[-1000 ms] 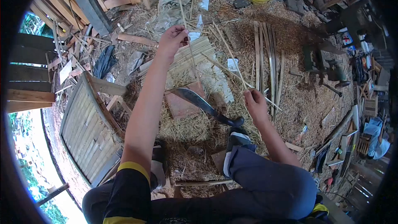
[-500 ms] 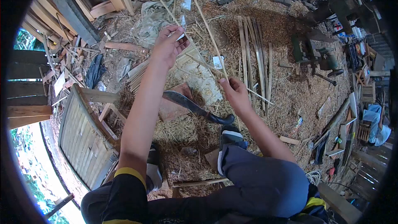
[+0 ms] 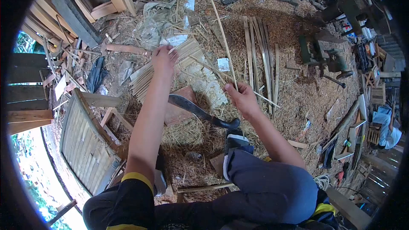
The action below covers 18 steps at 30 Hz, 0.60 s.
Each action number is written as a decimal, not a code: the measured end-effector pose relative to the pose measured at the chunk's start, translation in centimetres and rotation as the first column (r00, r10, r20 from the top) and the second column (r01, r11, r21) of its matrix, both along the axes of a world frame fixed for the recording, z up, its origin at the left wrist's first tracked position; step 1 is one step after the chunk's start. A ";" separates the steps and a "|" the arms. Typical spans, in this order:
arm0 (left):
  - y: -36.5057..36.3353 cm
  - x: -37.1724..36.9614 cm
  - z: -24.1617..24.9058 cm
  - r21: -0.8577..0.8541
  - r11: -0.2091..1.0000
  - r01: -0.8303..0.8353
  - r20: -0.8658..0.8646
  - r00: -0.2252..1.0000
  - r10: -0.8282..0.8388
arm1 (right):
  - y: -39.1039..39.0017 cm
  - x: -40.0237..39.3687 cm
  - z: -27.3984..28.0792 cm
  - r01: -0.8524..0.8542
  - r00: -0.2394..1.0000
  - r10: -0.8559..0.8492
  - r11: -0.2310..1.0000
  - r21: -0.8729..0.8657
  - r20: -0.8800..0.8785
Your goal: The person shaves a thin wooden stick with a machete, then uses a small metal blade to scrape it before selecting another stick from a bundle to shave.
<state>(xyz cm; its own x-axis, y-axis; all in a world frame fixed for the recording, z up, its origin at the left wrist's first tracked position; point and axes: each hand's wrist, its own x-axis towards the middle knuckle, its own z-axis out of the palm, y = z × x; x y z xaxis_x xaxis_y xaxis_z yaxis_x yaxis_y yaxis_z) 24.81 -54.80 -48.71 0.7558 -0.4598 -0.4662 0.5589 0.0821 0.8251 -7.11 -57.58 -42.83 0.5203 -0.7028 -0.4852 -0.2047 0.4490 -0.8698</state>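
My right hand (image 3: 243,98) pinches a long, thin wooden strip (image 3: 223,36) that slants up and away to the left. Over a stack of narrow strips (image 3: 147,76), my left hand (image 3: 165,59) has its fingers curled, with a small pale sliver beside them. Whether that sliver is in its grip is hard to make out. Between my forearms a machete (image 3: 194,107) with a dark curved blade lies across a reddish board (image 3: 186,93), its black handle near my shoe.
Several longer strips (image 3: 265,55) lie on the shavings beyond my right hand. A metal vise (image 3: 324,55) stands at the right, and a slatted wooden panel (image 3: 87,138) leans at the left. A person (image 3: 387,127) sits at the far right.
My left hand has moved down and left to the stack; the long strip seen at it before no longer extends from it. My right hand stays in place, its strip tilted slightly more upright.
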 end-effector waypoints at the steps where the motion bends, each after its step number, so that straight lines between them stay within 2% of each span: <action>1: 0.6 0.6 -0.4 0.002 0.999 -0.039 -0.087 0.995 0.039 | 0.0 -0.2 -0.1 -0.005 1.000 0.005 1.000 -0.019 0.005; 3: 1.8 1.2 -0.7 0.015 0.993 -0.117 -0.258 0.959 0.117 | 0.1 -0.8 -0.3 -0.028 1.000 0.028 1.000 -0.003 0.002; 5: 1.9 -0.7 2.2 0.148 0.989 -0.023 -0.283 0.957 0.065 | 0.3 -1.3 -0.1 -0.059 0.998 0.059 0.998 -0.015 -0.031; 7: 1.9 -0.5 1.8 0.122 0.988 0.097 -0.300 0.952 -0.056 | 0.7 -1.6 0.7 -0.100 0.991 0.095 0.994 -0.052 -0.090; 9: 1.5 0.5 0.2 -0.062 0.970 0.233 -0.275 0.931 -0.241 | 1.4 -1.8 2.1 -0.112 0.993 0.109 0.988 -0.103 -0.036; 12: 0.4 -3.2 10.5 -0.264 0.961 0.087 -0.273 0.948 -0.160 | 2.2 -2.8 4.6 -0.201 0.980 0.197 0.960 -0.193 -0.039; 15: 0.5 -4.0 16.7 -0.572 0.816 -0.085 -0.192 0.981 -0.032 | 2.5 -4.9 7.5 -0.335 0.941 0.298 0.891 -0.308 -0.160; 17: 1.3 -3.6 20.2 -0.523 0.849 -0.077 -0.027 0.997 0.073 | 2.2 -6.3 10.2 -0.454 0.882 0.368 0.831 -0.322 -0.294; 18: 1.5 -3.5 22.2 -0.502 0.861 -0.075 0.059 0.991 0.121 | 2.3 -6.9 11.5 -0.429 0.901 0.356 0.822 -0.376 -0.250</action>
